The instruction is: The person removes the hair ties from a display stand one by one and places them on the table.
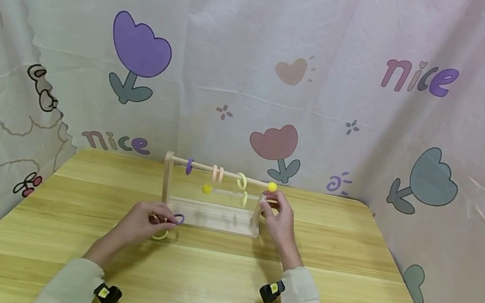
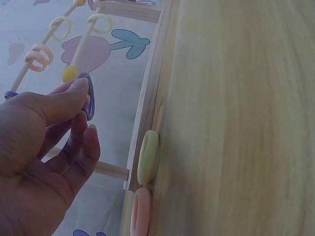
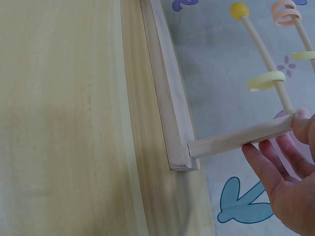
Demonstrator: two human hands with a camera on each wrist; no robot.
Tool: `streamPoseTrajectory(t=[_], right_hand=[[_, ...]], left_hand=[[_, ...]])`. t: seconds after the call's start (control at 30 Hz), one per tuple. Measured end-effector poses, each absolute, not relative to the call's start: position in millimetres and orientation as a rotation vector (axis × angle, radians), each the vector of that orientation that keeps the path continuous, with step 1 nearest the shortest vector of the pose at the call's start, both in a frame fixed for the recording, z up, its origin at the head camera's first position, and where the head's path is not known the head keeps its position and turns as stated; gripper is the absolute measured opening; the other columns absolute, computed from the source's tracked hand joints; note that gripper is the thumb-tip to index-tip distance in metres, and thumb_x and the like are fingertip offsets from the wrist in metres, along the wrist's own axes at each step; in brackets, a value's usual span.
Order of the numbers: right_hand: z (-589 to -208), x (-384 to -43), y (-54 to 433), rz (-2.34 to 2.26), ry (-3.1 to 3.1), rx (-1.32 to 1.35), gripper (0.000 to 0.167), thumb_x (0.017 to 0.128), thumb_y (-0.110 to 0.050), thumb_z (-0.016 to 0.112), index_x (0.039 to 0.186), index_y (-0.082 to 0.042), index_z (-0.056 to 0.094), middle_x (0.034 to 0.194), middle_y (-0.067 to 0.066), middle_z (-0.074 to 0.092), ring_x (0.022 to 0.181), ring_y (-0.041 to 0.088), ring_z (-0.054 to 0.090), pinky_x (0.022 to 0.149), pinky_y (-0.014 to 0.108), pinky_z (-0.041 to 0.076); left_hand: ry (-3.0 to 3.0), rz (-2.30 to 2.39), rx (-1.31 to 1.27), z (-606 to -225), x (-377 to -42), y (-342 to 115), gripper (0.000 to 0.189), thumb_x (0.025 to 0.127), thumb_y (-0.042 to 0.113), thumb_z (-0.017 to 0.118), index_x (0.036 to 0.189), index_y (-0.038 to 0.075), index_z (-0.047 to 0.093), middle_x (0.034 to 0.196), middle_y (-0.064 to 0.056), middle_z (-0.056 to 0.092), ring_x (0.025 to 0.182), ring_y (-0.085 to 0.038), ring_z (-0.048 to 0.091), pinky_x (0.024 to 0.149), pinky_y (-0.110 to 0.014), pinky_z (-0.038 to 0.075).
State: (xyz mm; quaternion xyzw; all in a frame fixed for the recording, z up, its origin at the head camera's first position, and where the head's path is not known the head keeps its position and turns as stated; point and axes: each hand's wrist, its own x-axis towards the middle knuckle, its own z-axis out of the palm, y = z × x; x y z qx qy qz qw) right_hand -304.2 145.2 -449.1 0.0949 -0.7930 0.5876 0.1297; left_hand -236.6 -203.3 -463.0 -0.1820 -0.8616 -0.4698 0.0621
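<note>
My left hand [image 1: 143, 222] pinches a purple ring [image 2: 90, 101] between thumb and index finger, just in front of the wooden stand's base [image 1: 213, 217]. My right hand [image 1: 280, 224] grips the top of the stand's shorter right post [image 3: 231, 140]. From that post a lower rod [image 3: 261, 44] points left, tipped with a yellow ball [image 1: 206, 189] and carrying one pale yellow ring [image 1: 244, 199]. The upper rod [image 1: 205, 167] runs from the taller left post [image 1: 167, 179] and bears a purple ring [image 1: 189, 166], two peach rings [image 1: 217, 174] and a yellow ring [image 1: 242, 181].
In the left wrist view, a yellow ring [image 2: 148, 157] and a pink ring [image 2: 140, 211] are on the wooden table [image 1: 218, 288] by the stand's left end. A patterned cloth [image 1: 219, 61] hangs behind the table.
</note>
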Motion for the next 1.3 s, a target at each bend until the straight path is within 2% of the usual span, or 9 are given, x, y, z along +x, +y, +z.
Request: streamPoseTrajectory(t=[0.33, 0.63, 0.93, 1.3], right_hand=[[-446.4, -302.0, 144.6, 1.712, -2.311, 0.269, 0.022, 0.101, -0.003, 0.064, 0.122, -0.002, 0.064, 0.120, 0.020, 0.065, 0.108, 0.038, 0.066, 0.086, 0.046, 0.063], [-448.8, -303.9, 146.0, 1.710, -2.299, 0.289, 0.022, 0.100, -0.004, 0.065, 0.122, -0.005, 0.065, 0.120, 0.019, 0.066, 0.107, 0.035, 0.066, 0.085, 0.044, 0.064], [-449.3, -304.8, 146.3, 1.725, -2.292, 0.288, 0.021, 0.100, -0.003, 0.065, 0.121, -0.005, 0.066, 0.120, 0.018, 0.066, 0.106, 0.034, 0.066, 0.084, 0.042, 0.064], [-449.6, -304.4, 146.1, 1.741, -2.285, 0.291, 0.021, 0.100, -0.002, 0.064, 0.121, -0.004, 0.066, 0.118, 0.018, 0.066, 0.105, 0.034, 0.066, 0.086, 0.049, 0.063]], left_hand=[[-2.660, -1.398, -0.547, -465.1, -239.2, -205.2, 0.006, 0.086, 0.008, 0.082, 0.092, 0.009, 0.082, 0.091, -0.004, 0.074, 0.078, -0.005, 0.059, 0.066, -0.020, 0.054], [-2.685, -1.355, -0.619, -472.1, -244.8, -205.7, 0.005, 0.086, 0.008, 0.082, 0.090, 0.011, 0.082, 0.091, -0.005, 0.077, 0.076, -0.002, 0.060, 0.064, -0.020, 0.054], [-2.724, -1.311, -0.660, -475.0, -248.1, -204.2, 0.006, 0.085, 0.008, 0.082, 0.090, 0.012, 0.082, 0.092, -0.005, 0.078, 0.074, -0.004, 0.058, 0.062, -0.021, 0.052], [-2.756, -1.293, -0.705, -476.3, -248.9, -201.3, 0.005, 0.084, 0.008, 0.084, 0.088, 0.011, 0.082, 0.089, -0.002, 0.078, 0.073, -0.003, 0.055, 0.062, -0.020, 0.050]])
